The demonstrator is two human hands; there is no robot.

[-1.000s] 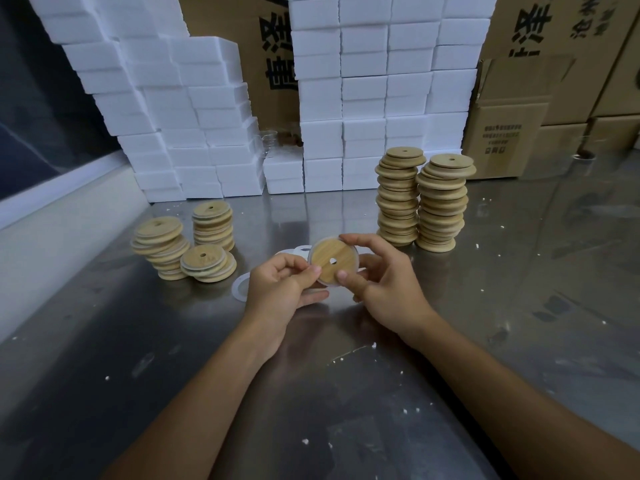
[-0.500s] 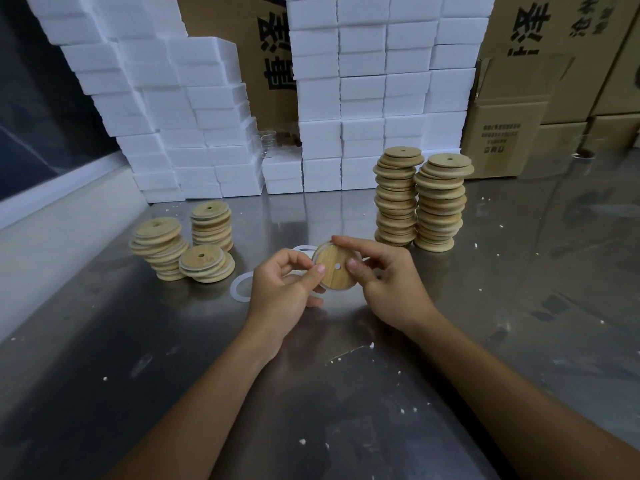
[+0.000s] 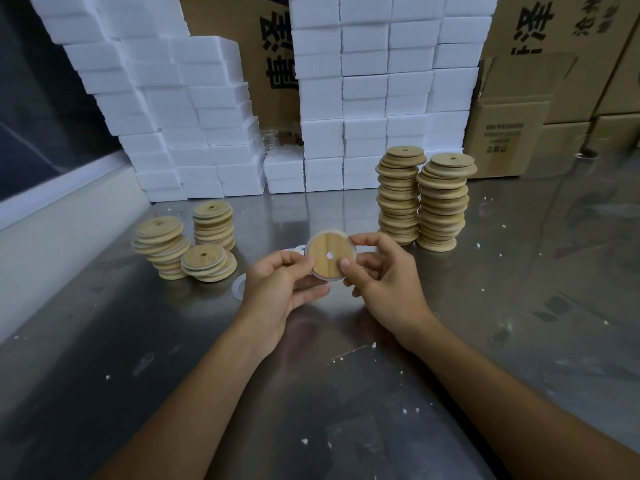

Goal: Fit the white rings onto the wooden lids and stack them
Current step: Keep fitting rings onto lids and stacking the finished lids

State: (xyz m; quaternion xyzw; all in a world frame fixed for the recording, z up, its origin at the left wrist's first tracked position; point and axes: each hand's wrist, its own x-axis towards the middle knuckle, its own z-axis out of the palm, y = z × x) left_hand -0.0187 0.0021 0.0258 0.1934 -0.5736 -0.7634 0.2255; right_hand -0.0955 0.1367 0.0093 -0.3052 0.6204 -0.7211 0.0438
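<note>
Both forearms reach in from the bottom edge and meet above the middle of the steel counter (image 3: pixel 450 341). The left hand (image 3: pixel 277 292) is turned palm inward, its thumb and curled fingers pinching the left edge of a wooden lid (image 3: pixel 330 255). The right hand (image 3: pixel 384 282) mirrors it: its thumb presses on the lid's lower right face and its forefinger arches over the top right rim. The lid is held upright in the air, flat face toward the camera, small centre hole showing, with a thin white ring (image 3: pixel 353 242) visible around its rim.

On the counter just behind and beside the hands lie loose white rings (image 3: pixel 239 287), partly hidden by the left hand and the lid. To the left stand three short stacks of lids with pale bands between the discs (image 3: pixel 207 233); the nearest leans, and the lowest one sits in front. To the right, behind the right hand, rise two taller stacks of plain wooden lids (image 3: pixel 422 199), side by side and touching or nearly so.

Walls of white foam blocks (image 3: pixel 367 98) stand along the back of the counter, with cardboard boxes (image 3: pixel 512 126) printed with dark characters behind and to the right of them. In the gap between the foam walls something clear, like glass, shows, too small to make out. White crumbs are scattered across the counter
</note>
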